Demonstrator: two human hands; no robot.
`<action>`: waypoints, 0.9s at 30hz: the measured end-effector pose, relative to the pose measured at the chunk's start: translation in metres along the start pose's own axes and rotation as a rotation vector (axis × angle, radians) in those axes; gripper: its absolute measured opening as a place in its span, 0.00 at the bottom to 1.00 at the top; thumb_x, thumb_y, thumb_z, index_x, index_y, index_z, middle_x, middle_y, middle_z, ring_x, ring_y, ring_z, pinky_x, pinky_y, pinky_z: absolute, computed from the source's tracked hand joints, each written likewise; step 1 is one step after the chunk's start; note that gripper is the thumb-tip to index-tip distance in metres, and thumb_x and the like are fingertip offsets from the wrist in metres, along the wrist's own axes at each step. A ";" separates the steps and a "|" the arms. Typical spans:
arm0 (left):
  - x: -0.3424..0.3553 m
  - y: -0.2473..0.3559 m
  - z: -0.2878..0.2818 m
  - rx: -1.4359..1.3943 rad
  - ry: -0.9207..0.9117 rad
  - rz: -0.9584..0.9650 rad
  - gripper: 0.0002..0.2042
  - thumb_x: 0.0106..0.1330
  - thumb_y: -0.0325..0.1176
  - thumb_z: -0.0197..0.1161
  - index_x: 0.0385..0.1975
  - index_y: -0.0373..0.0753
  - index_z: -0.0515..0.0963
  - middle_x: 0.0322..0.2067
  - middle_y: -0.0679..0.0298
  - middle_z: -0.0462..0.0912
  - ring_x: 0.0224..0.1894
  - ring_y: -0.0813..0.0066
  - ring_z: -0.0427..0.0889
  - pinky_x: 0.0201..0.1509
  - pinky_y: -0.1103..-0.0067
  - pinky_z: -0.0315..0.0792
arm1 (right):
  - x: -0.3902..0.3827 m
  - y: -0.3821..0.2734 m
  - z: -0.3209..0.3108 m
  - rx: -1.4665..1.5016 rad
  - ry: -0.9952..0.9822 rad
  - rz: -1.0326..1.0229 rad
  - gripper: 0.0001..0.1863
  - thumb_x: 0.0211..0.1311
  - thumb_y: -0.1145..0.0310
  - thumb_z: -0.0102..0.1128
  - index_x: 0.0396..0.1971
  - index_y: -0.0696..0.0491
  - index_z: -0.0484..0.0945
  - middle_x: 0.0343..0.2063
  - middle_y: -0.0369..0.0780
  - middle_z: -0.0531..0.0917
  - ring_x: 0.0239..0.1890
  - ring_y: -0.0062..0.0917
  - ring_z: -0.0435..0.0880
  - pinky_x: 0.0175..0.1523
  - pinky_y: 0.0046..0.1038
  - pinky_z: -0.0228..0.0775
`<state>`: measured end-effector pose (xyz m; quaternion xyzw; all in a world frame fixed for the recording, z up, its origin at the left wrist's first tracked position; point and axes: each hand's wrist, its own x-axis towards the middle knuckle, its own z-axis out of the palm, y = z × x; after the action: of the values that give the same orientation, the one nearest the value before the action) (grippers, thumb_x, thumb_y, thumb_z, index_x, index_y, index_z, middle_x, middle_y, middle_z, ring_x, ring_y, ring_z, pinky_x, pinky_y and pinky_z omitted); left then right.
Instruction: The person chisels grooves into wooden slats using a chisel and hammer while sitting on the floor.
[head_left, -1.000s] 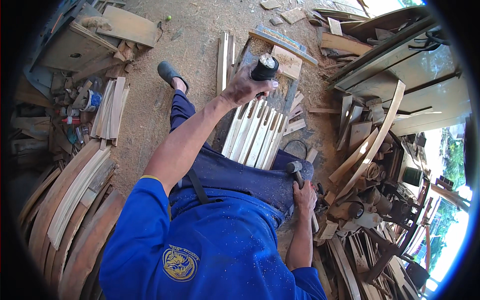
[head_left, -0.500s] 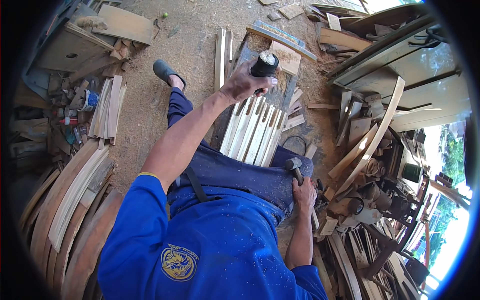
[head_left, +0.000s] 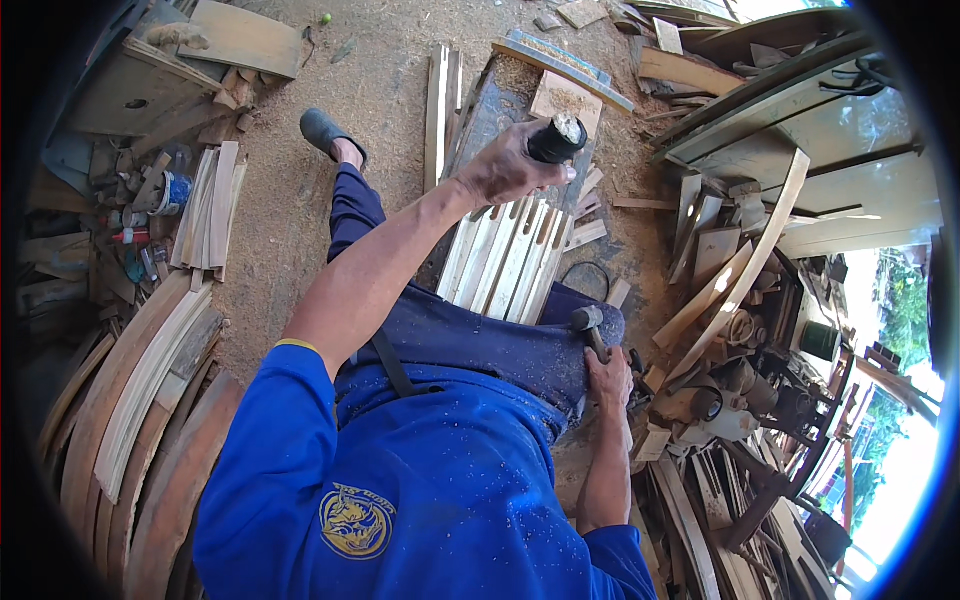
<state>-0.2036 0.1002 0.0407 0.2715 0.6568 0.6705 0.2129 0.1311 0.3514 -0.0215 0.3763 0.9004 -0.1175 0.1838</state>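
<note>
My left hand (head_left: 505, 168) is closed around a chisel (head_left: 556, 142) with a thick black handle and a pale, battered top. Its blade is hidden beneath the hand. Below it, pale wooden strips (head_left: 498, 268) lie side by side, with slots cut near their far ends. Their near ends reach my lap. Resting by my right thigh, my right hand (head_left: 608, 380) grips the handle of a hammer (head_left: 588, 318), its dark metal head just above the fingers.
Under the strips is a dark low bench (head_left: 492, 112), with a sawdust-covered wood block (head_left: 566, 102) and a crosspiece (head_left: 562, 70) at its far end. Curved planks (head_left: 150, 400) are stacked at left. Timber offcuts (head_left: 715, 260) and a leaning curved board (head_left: 750, 270) crowd the right.
My left hand has shifted slightly right and nearer with the chisel, whose top now leans further right. My right hand keeps the hammer at the thigh.
</note>
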 end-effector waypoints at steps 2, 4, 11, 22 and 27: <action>-0.001 -0.002 0.001 -0.045 0.008 0.005 0.22 0.57 0.43 0.71 0.47 0.36 0.78 0.35 0.61 0.81 0.40 0.68 0.81 0.53 0.67 0.78 | 0.003 0.013 -0.001 0.168 0.033 -0.014 0.28 0.54 0.46 0.66 0.41 0.57 0.78 0.32 0.50 0.83 0.37 0.43 0.83 0.45 0.40 0.73; -0.003 -0.003 0.000 -0.077 0.011 -0.006 0.21 0.57 0.42 0.71 0.47 0.37 0.78 0.37 0.61 0.82 0.40 0.69 0.81 0.52 0.69 0.78 | 0.004 0.029 -0.003 0.385 0.064 -0.060 0.26 0.52 0.49 0.69 0.38 0.58 0.79 0.28 0.45 0.81 0.32 0.36 0.80 0.43 0.35 0.72; -0.028 0.008 0.001 -0.041 0.049 0.032 0.13 0.58 0.34 0.66 0.41 0.37 0.78 0.35 0.65 0.83 0.37 0.75 0.81 0.48 0.74 0.78 | -0.018 -0.115 -0.200 0.971 0.448 -0.429 0.08 0.61 0.76 0.60 0.39 0.55 0.72 0.23 0.37 0.77 0.22 0.19 0.76 0.26 0.20 0.67; -0.046 -0.030 0.015 -0.142 0.152 0.100 0.12 0.58 0.34 0.67 0.40 0.39 0.77 0.27 0.71 0.76 0.30 0.82 0.73 0.37 0.79 0.72 | -0.006 -0.255 -0.218 -0.081 0.314 -0.969 0.17 0.54 0.73 0.62 0.44 0.54 0.70 0.19 0.45 0.77 0.21 0.44 0.77 0.32 0.40 0.73; -0.053 -0.012 0.007 -0.091 0.090 -0.016 0.14 0.57 0.32 0.68 0.43 0.37 0.77 0.28 0.69 0.80 0.32 0.84 0.75 0.37 0.79 0.73 | -0.069 -0.262 -0.290 0.509 0.666 -0.963 0.13 0.56 0.77 0.58 0.41 0.54 0.70 0.19 0.41 0.75 0.18 0.30 0.75 0.28 0.34 0.72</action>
<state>-0.1596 0.0726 0.0244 0.2259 0.6366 0.7096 0.2004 -0.0835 0.2284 0.2893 -0.0222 0.9214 -0.2740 -0.2746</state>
